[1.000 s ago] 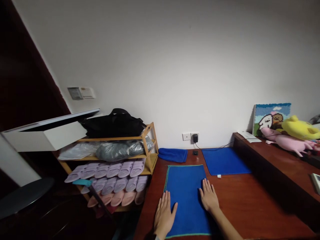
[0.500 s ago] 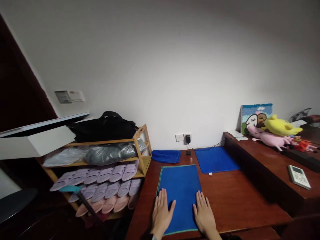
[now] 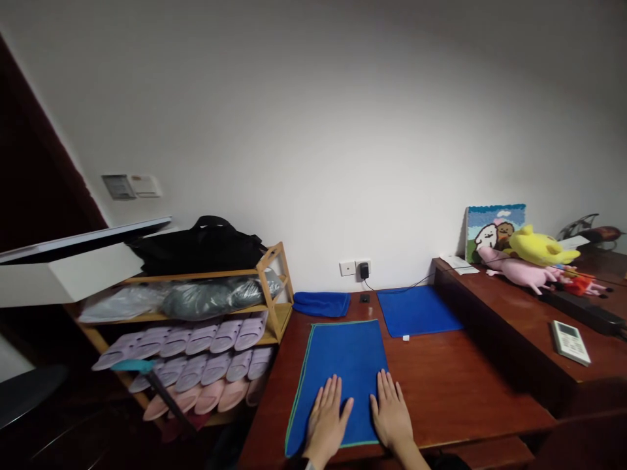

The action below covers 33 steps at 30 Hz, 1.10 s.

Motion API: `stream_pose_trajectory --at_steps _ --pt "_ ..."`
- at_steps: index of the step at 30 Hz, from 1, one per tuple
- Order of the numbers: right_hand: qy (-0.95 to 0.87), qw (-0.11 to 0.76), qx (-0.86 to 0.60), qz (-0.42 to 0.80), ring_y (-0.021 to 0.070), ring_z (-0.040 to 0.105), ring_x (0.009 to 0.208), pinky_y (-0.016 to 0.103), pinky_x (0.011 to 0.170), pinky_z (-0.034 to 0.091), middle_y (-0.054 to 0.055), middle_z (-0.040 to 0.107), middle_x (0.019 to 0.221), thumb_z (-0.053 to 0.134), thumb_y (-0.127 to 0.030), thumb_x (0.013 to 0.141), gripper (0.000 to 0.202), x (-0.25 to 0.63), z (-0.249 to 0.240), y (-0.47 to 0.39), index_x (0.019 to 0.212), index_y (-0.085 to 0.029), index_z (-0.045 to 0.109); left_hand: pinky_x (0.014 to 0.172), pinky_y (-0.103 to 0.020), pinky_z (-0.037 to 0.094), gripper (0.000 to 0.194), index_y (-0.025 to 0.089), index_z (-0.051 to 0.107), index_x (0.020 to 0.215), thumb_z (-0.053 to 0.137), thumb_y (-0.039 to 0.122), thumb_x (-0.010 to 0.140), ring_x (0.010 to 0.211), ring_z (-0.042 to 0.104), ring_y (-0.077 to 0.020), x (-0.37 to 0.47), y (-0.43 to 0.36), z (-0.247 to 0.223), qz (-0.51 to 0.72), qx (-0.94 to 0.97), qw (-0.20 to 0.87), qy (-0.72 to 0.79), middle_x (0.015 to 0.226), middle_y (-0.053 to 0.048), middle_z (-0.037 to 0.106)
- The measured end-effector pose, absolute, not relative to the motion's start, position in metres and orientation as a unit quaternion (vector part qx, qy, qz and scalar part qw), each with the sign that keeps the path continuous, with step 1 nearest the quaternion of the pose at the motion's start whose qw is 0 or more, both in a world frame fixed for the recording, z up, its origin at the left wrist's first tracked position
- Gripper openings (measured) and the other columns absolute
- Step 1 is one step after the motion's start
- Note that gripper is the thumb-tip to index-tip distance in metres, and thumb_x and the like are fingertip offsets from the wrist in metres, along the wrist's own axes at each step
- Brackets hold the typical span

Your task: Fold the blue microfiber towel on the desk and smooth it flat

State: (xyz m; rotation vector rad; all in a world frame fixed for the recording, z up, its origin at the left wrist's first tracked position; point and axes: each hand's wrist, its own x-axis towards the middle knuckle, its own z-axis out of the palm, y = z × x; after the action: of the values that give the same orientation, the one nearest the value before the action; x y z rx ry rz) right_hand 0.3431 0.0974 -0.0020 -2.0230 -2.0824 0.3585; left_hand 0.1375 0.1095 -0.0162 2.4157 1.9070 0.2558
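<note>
A blue cloth with green edging (image 3: 345,352) lies folded and flat on the brown wooden table (image 3: 455,385). My left hand (image 3: 327,421) rests palm down on its near left part, fingers stretched forward. Over the cloth's right edge lies my right hand (image 3: 392,411), also flat, thumb apart from the fingers. Neither hand grips anything. Behind the cloth, against the wall, are a folded darker blue cloth (image 3: 321,304) on the left and another blue cloth (image 3: 418,312) spread flat with a small white tag.
A wooden rack (image 3: 277,294) with several slippers (image 3: 203,336) and a black bag (image 3: 200,245) stands left. On the raised right surface lie plush toys (image 3: 524,264), a white remote (image 3: 571,343) and a picture (image 3: 494,228). A plug (image 3: 364,271) with a cable sits in the wall.
My left hand has slid inward from the cloth's left edge, so more of that edge shows. The right hand stays near the right edge. The view has shifted slightly.
</note>
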Motion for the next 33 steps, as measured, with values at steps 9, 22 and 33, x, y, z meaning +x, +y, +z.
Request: stream_pose_trajectory --at_steps 9,22,33 --pt "-0.701 0.116 -0.693 0.120 0.0219 0.013 0.157 0.043 0.128 0.010 0.006 0.017 0.168 0.017 -0.048 0.102 0.070 0.344 -0.008 0.097 0.160 -0.009 0.022 0.127 -0.048 0.026 0.079 0.013 0.031 0.160 0.024 0.066 0.102 0.154 0.025 -0.0268 0.082 0.097 -0.024 0.087 0.747 -0.011 0.659 0.166 -0.011 0.025" --pt "-0.712 0.093 -0.690 0.095 0.0243 0.013 0.157 0.045 0.128 0.011 0.006 0.016 0.168 0.018 -0.049 0.101 0.072 0.343 -0.019 0.097 0.160 -0.007 0.021 0.127 -0.048 0.026 0.076 0.016 0.026 0.162 0.022 0.064 0.103 0.155 0.025 -0.0254 0.081 0.094 -0.028 0.097 0.747 -0.012 0.658 0.167 -0.008 0.025" --pt "-0.727 0.083 -0.675 0.097 0.0245 0.014 0.157 0.045 0.128 0.012 0.008 0.017 0.168 0.017 -0.048 0.101 0.072 0.306 -0.021 0.113 0.159 -0.007 0.024 0.127 -0.048 0.024 0.073 0.020 0.026 0.162 0.022 0.062 0.103 0.155 0.025 -0.0250 0.046 0.097 -0.020 0.087 0.724 0.002 0.685 0.167 -0.005 0.026"
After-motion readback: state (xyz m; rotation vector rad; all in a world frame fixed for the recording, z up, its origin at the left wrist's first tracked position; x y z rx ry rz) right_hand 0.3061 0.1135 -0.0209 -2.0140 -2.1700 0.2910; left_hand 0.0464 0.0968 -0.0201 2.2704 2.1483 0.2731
